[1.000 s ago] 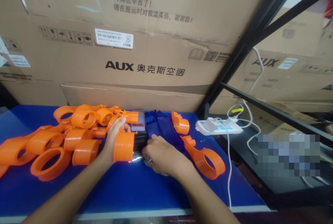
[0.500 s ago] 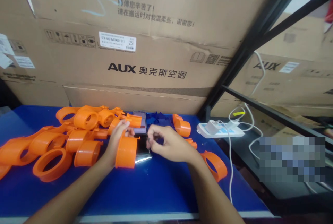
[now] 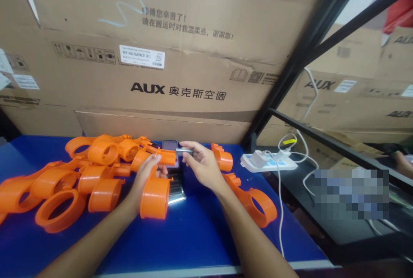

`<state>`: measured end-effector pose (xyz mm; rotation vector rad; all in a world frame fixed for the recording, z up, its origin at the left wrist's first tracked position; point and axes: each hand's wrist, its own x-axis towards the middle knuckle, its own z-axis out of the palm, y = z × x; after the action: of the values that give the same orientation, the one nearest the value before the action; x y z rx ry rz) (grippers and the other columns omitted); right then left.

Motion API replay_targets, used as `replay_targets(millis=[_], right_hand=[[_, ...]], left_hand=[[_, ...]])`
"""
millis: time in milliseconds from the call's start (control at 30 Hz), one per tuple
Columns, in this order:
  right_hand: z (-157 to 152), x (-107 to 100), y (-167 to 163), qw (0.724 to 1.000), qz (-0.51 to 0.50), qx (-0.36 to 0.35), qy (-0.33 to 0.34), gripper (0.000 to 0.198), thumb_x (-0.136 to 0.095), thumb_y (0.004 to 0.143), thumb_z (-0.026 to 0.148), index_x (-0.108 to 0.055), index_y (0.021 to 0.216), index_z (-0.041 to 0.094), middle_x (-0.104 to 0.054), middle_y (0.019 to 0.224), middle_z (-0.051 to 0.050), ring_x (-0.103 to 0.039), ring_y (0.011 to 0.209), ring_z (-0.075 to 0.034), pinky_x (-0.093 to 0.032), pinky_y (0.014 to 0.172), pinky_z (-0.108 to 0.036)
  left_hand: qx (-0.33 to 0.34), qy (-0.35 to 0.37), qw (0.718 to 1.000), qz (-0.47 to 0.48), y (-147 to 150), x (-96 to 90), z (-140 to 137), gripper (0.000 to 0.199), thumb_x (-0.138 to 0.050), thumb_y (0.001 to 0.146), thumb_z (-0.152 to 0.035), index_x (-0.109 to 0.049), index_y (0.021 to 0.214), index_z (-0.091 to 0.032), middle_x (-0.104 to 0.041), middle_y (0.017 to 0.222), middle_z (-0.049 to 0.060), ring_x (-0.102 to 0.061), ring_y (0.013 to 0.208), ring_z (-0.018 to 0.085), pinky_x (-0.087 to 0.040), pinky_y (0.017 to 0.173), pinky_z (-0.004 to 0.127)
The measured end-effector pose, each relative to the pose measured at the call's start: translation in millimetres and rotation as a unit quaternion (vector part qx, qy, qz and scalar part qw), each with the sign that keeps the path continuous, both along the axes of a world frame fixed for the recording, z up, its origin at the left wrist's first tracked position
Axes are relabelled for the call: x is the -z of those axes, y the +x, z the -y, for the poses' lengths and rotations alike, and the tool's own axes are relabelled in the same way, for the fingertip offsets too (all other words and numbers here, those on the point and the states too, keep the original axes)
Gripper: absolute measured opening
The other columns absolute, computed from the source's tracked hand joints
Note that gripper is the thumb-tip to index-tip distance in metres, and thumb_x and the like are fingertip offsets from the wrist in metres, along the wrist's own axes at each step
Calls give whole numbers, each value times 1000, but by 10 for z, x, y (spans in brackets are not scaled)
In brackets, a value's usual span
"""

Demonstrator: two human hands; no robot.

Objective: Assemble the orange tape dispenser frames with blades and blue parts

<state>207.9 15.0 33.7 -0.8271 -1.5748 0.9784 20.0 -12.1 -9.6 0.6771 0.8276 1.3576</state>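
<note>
A huge matte brown cardboard carton (image 3: 193,54), creased and printed in black, stands behind a smooth, glossy blue tabletop (image 3: 206,243). On the left lies a jumble of shiny orange plastic ring-ended pieces (image 3: 103,153). A long white plastic power strip (image 3: 269,164) sits at the right edge. The left hand (image 3: 145,177) curls firmly around one orange plastic tape-dispenser-like piece (image 3: 155,200), held above the table, its broad cylindrical ring nearest the wearer. The right hand (image 3: 201,162), thumb and fingers nearly closed, pinches a thin silvery metallic rod (image 3: 183,151) at the piece's narrow end; whether it enters is unclear.
</note>
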Motion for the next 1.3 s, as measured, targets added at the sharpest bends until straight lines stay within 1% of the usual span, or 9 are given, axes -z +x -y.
replay_targets(millis=[100,333,467,567,767,900,1033,1200,1300], right_hand=[[-20,50,-18,1000,-4,-9,-2,24,-71,90,32,-72,111,20,-69,80,-2,-64,70,-16,-53,66,-29],[-72,108,-15,1000,-6,14,-10,24,-70,90,34,-71,109,19,-66,69,1,-58,58,-14,-48,54,-26],[-69,104,-13,1000,1,16,-16,24,-70,90,34,-71,107,18,-65,67,1,-59,56,-14,-48,53,-25],[-62,116,-22,1000,6,21,-17,25,-70,90,35,-72,108,18,-65,66,1,-59,56,-14,-48,53,-25],[-59,132,-15,999,13,34,-17,25,-69,89,34,-72,108,17,-65,65,1,-59,55,-14,-49,52,-25],[-54,145,8,999,39,34,-1,24,-69,90,34,-73,108,18,-70,72,-2,-60,57,-14,-50,54,-26],[-79,184,29,995,77,46,33,24,-67,93,35,-74,109,19,-77,89,-6,-65,66,-16,-54,59,-27],[-92,222,27,989,115,56,68,24,-64,95,35,-75,110,21,-80,100,-6,-72,79,-20,-57,69,-31],[-64,221,-5,986,129,62,86,22,-62,96,33,-76,110,22,-80,103,-6,-74,86,-21,-58,77,-33]], left_hand=[[-4,2,1000,11,8,-2,-2,33,-81,79,-47,-63,78,-18,-65,63,-1,-56,46,10,-48,46,21],[4,-6,1000,16,9,-45,33,37,-78,82,-48,-62,72,-16,-63,61,0,-55,46,10,-48,46,20],[-9,-16,999,42,8,-62,47,34,-79,82,-46,-63,77,-17,-65,64,0,-57,48,10,-50,49,20],[-7,-33,999,28,6,-69,41,35,-79,83,-47,-63,76,-16,-63,63,0,-56,47,10,-48,46,20],[1,-15,1000,2,1,-39,32,39,-79,81,-52,-63,75,-16,-62,62,0,-55,47,10,-46,46,21],[10,-2,999,-34,-6,-40,29,45,-79,79,-57,-61,72,-17,-59,56,-2,-53,43,10,-42,42,21],[10,6,999,-41,-6,-83,41,47,-81,76,-58,-57,70,-18,-59,54,-2,-51,41,10,-40,41,20],[9,11,998,-60,0,-96,62,45,-82,75,-58,-60,74,-18,-61,57,-2,-51,42,9,-39,42,20],[16,22,997,-73,25,-75,68,43,-82,75,-57,-63,81,-18,-63,61,-2,-54,47,10,-42,45,20]])
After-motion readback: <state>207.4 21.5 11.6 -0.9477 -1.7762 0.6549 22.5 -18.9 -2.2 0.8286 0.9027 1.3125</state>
